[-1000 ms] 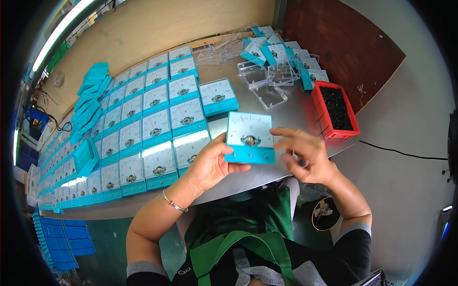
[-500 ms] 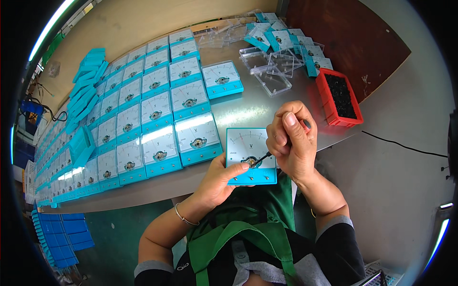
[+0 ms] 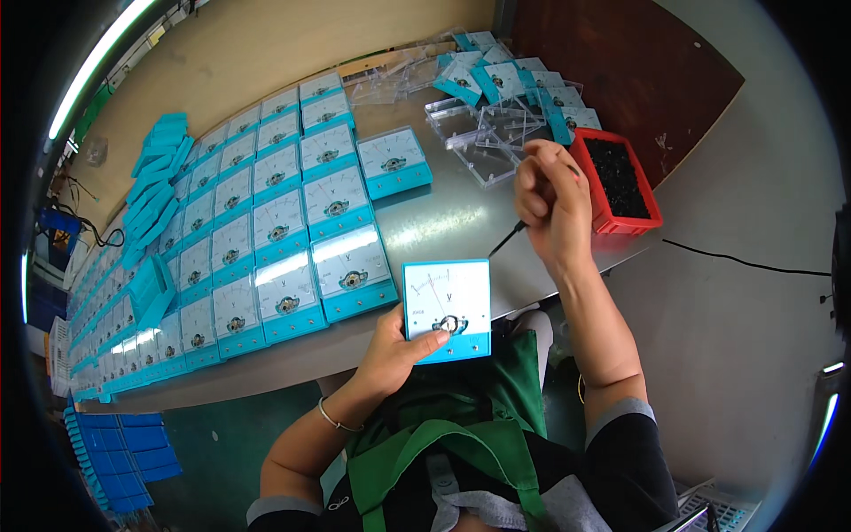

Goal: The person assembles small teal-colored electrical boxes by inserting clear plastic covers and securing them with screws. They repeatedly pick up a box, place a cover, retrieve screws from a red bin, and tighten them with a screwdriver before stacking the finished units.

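Observation:
My left hand (image 3: 390,351) grips a panel voltmeter (image 3: 448,306) by its lower left side, thumb resting on the front near the exposed round movement. The meter has a white scale plate and a turquoise base with small metal studs along the bottom. Up and to the right of it, my right hand (image 3: 557,199) is closed around a thin dark screwdriver (image 3: 507,239). Its shaft points down and left, and its tip is apart from the meter. The handle is mostly hidden in my fingers.
Rows of similar meters (image 3: 284,213) cover the table's left, with turquoise housings (image 3: 151,195) piled on them. One meter (image 3: 393,160) stands apart. Clear plastic covers (image 3: 483,160) and a heap of meters (image 3: 501,80) lie at the back. A red bin (image 3: 651,213) of small black parts stands right.
My right hand has lifted the screwdriver off the meter's movement and moved up toward the red bin. The meter in my left hand sits slightly lower and further left in view.

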`<state>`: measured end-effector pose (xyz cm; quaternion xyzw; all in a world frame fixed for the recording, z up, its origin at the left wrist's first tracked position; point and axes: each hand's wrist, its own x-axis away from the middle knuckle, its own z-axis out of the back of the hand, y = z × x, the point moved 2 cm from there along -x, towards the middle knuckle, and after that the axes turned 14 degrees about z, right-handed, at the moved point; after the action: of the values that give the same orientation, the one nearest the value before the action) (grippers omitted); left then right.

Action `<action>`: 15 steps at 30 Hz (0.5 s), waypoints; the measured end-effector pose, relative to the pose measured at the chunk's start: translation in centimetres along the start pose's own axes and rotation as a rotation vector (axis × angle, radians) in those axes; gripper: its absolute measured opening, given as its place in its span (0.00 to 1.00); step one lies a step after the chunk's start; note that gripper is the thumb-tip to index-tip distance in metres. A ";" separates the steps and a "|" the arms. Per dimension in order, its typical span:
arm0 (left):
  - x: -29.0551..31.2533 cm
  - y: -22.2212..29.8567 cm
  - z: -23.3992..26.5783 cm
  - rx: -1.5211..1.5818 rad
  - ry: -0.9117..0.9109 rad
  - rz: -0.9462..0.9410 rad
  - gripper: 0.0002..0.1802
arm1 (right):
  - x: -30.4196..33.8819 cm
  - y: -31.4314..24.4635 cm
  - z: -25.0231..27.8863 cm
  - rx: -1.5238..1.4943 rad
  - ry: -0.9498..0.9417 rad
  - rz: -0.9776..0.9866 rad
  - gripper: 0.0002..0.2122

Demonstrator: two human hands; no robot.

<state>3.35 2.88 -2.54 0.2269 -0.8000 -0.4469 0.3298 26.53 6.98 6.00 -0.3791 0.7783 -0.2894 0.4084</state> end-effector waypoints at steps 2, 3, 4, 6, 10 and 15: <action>0.1 -0.5 0.1 -0.078 -0.049 0.031 0.21 | -3.4 2.9 3.4 0.693 -0.232 0.231 0.12; 0.2 -0.6 -0.2 -0.101 -0.060 0.050 0.20 | -4.3 5.3 4.7 1.153 -0.413 0.426 0.14; 0.3 -0.6 -0.3 -0.181 -0.066 0.053 0.20 | -4.1 6.8 4.8 1.323 -0.492 0.231 0.17; 0.7 -0.5 -0.5 -0.308 -0.067 0.028 0.20 | -3.0 9.0 5.5 1.562 -0.595 0.281 0.12; 1.8 -0.8 0.3 -0.426 -0.049 0.001 0.20 | 0.9 8.4 4.5 1.609 -0.748 0.309 0.06; 2.5 -0.6 0.6 -0.482 -0.105 -0.039 0.20 | 2.7 1.3 2.8 0.735 -0.246 -0.117 0.05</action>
<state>1.23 1.23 -2.47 0.1335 -0.6818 -0.6422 0.3238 27.40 5.13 2.50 -0.2835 0.5449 -0.5239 0.5901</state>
